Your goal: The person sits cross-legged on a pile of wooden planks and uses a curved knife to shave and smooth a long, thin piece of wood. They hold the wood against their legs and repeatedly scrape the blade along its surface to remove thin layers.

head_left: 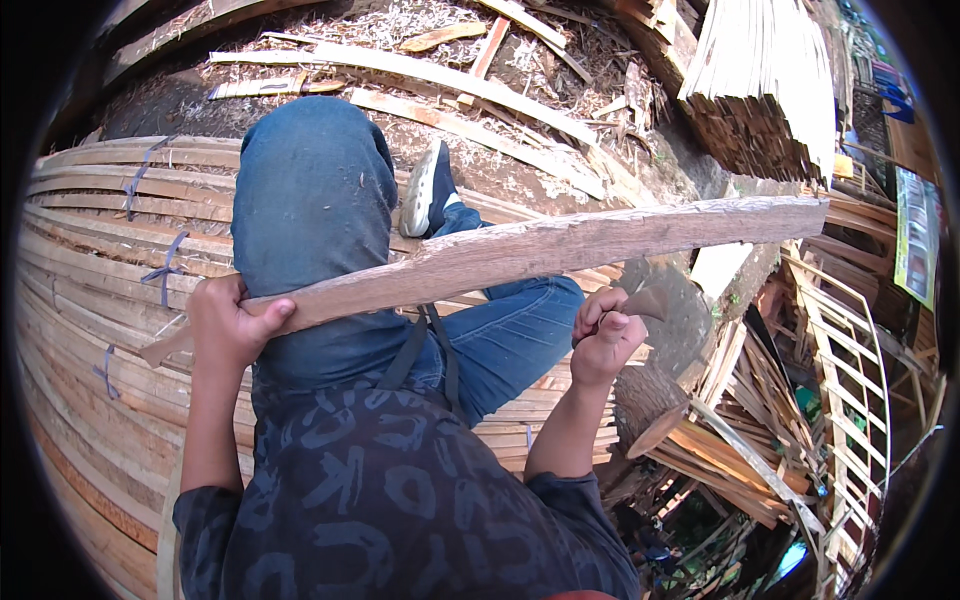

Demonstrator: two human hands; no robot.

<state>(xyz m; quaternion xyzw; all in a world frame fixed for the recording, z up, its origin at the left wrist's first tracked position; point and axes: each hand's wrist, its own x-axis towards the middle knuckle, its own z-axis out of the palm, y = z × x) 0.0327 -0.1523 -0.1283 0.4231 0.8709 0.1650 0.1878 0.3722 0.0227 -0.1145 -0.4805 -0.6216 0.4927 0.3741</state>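
Observation:
A long, rough-edged wooden plank [560,245] slants across my lap, from beside my left hip up to the far right. My left hand [225,320] is closed around its narrower left end, thumb lying over the top face. On the right, below the plank, my right hand [605,335] is a closed fist around a tool handle [647,303] with a flared brown end; the rest of that tool is too foreshortened or hidden to make out. That fist stays apart from the plank. My blue-jeaned knee [310,190] rises behind the plank's left part.
Bundled wooden strips [110,270] with blue ties lie under and left of me. A short log [645,408] is beside my right hand. Loose slats [450,80] and shavings litter the ground ahead. A stack of strips [760,90] stands far right, above a slatted wooden frame [850,400].

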